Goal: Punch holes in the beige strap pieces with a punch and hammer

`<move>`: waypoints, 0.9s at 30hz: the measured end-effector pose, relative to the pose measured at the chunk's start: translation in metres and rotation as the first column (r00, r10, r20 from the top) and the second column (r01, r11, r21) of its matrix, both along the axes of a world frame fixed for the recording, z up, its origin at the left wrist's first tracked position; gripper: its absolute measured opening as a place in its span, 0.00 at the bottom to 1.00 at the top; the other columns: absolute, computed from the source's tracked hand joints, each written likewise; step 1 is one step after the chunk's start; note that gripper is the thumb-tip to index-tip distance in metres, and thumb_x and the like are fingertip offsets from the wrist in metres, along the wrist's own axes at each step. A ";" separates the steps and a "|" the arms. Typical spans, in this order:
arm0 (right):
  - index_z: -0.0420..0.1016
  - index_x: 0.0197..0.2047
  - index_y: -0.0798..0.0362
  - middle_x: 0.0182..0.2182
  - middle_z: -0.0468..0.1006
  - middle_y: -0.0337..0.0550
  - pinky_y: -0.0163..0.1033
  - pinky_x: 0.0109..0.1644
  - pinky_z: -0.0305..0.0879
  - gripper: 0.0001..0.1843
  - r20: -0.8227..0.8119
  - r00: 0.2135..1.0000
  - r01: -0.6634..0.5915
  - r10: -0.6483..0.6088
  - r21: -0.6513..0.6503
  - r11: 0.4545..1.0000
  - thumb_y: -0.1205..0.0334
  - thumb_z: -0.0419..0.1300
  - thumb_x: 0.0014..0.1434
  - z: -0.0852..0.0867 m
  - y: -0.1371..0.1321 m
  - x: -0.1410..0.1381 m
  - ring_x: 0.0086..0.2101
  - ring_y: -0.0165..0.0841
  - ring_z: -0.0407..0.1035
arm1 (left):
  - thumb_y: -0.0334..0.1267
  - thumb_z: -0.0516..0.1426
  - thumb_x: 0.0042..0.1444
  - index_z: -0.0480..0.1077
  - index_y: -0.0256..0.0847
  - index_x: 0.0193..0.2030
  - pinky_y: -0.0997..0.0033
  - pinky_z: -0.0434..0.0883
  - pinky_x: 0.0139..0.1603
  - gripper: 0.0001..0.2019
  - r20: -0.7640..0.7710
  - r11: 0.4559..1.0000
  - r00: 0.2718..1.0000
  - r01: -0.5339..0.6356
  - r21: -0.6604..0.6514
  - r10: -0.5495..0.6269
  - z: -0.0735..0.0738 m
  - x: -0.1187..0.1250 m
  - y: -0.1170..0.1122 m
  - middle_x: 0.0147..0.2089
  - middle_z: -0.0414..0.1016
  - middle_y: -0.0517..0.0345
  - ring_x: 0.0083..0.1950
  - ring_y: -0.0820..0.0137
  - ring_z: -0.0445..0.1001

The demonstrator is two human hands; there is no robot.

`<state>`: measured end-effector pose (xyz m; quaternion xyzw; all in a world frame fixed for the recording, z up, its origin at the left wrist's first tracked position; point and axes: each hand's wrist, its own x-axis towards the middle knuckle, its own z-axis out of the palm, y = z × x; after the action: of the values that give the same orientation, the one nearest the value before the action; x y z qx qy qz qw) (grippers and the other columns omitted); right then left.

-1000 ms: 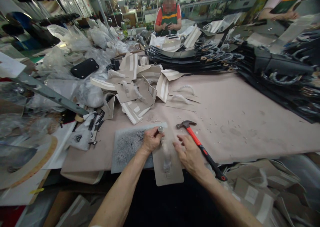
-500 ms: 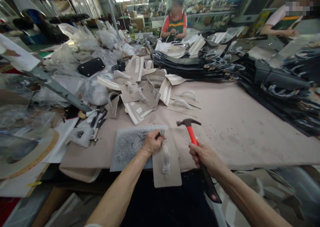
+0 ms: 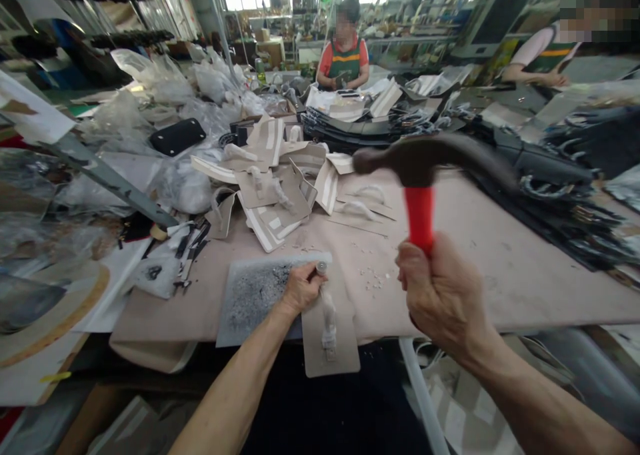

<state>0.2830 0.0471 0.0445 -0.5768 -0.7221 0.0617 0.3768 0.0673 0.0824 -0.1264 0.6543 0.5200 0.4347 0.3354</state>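
My left hand (image 3: 301,288) is closed round a small metal punch (image 3: 321,267), its round top showing above the fingers. The punch stands over the far end of a beige panel (image 3: 345,338) that overhangs the table's front edge. A plastic-wrapped handle (image 3: 329,315) runs lengthwise along this panel. Under and beside my left hand lies a grey, pitted plate (image 3: 250,301). My right hand (image 3: 443,295) grips a claw hammer (image 3: 419,208) by its red and black handle, raised high above the table and close to the camera. The hammer head is blurred.
Beyond my left hand lies a heap of beige panels (image 3: 275,208) with wrapped handles. Black bag pieces (image 3: 535,155) are stacked at the right and back. A metal post (image 3: 105,175) slants at the left. Two co-workers (image 3: 345,61) are across the table.
My right hand has lifted the hammer from low over the table to high up, nearer the camera. My left hand keeps the punch at the same spot on the panel.
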 end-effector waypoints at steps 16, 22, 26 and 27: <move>0.68 0.42 0.55 0.30 0.76 0.48 0.38 0.31 0.54 0.15 0.485 0.854 0.169 0.189 -0.601 0.781 0.55 0.45 0.70 -0.122 0.009 0.041 0.30 0.37 0.71 | 0.36 0.60 0.53 0.76 0.38 0.35 0.76 0.67 0.36 0.05 -0.010 1.000 1.000 0.003 0.012 -0.003 0.001 -0.001 0.000 0.29 0.75 0.60 0.31 0.72 0.70; 0.60 0.63 0.57 0.51 0.73 0.58 0.44 0.48 0.66 0.25 0.221 0.962 -0.075 0.160 -0.351 0.933 0.53 0.50 0.67 -0.120 -0.014 -0.024 0.48 0.43 0.71 | 0.37 0.61 0.52 0.76 0.38 0.36 0.75 0.68 0.36 0.06 0.011 1.000 1.000 0.006 0.001 -0.006 0.000 0.000 -0.002 0.30 0.75 0.60 0.31 0.72 0.70; 0.68 0.55 0.59 0.39 0.79 0.54 0.43 0.40 0.70 0.18 0.153 0.938 -0.176 0.312 -0.565 0.806 0.60 0.50 0.66 -0.116 -0.028 -0.068 0.37 0.41 0.76 | 0.38 0.61 0.52 0.75 0.38 0.36 0.76 0.68 0.36 0.07 0.066 0.998 0.996 -0.054 -0.025 0.055 -0.002 -0.004 0.004 0.30 0.75 0.60 0.31 0.73 0.70; 0.71 0.50 0.61 0.34 0.79 0.55 0.43 0.37 0.70 0.16 0.175 0.927 -0.167 0.331 -0.597 0.784 0.63 0.49 0.66 -0.116 -0.030 -0.073 0.33 0.41 0.76 | 0.39 0.61 0.53 0.75 0.37 0.36 0.76 0.68 0.35 0.08 0.101 0.989 0.984 -0.140 -0.051 0.145 -0.002 -0.005 0.004 0.30 0.75 0.61 0.31 0.73 0.70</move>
<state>0.2100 0.0174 -0.0716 -0.5645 -0.7846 0.2459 0.0726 0.0624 0.0869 -0.1285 0.5843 0.5565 0.4798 0.3445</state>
